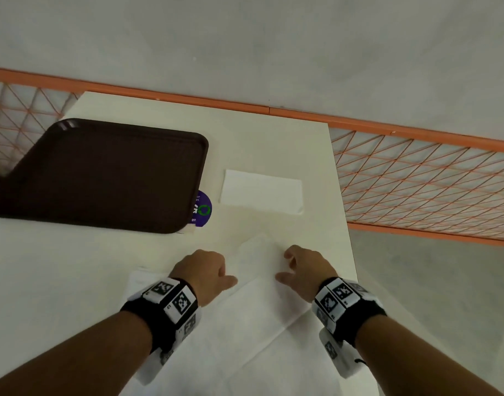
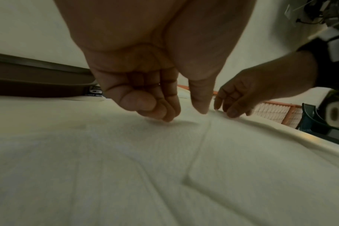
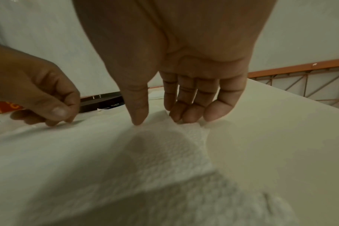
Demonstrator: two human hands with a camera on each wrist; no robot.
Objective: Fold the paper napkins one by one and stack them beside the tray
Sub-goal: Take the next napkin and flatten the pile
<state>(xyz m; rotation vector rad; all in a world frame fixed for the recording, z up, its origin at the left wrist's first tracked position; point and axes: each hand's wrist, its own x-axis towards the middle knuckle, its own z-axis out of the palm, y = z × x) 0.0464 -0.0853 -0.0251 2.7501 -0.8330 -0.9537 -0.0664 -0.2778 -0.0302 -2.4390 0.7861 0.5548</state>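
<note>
A dark brown tray (image 1: 102, 172) lies at the table's left. Just right of it rests one folded white napkin (image 1: 262, 191). Near me, unfolded napkins overlap, and both hands are on the top napkin (image 1: 259, 284). My left hand (image 1: 208, 270) has its fingers (image 2: 164, 113) curled under, their tips on the paper, and the thumb sticks out apart from them. My right hand (image 1: 302, 267) is spread, with straight fingertips (image 3: 186, 117) and the thumb pressing the napkin's (image 3: 164, 152) far edge. Neither hand has lifted the paper.
A round purple sticker (image 1: 203, 208) shows beside the tray's near right corner. The table's right edge (image 1: 345, 212) runs close to my right hand. Beyond it and along the back stands an orange mesh fence (image 1: 416, 184).
</note>
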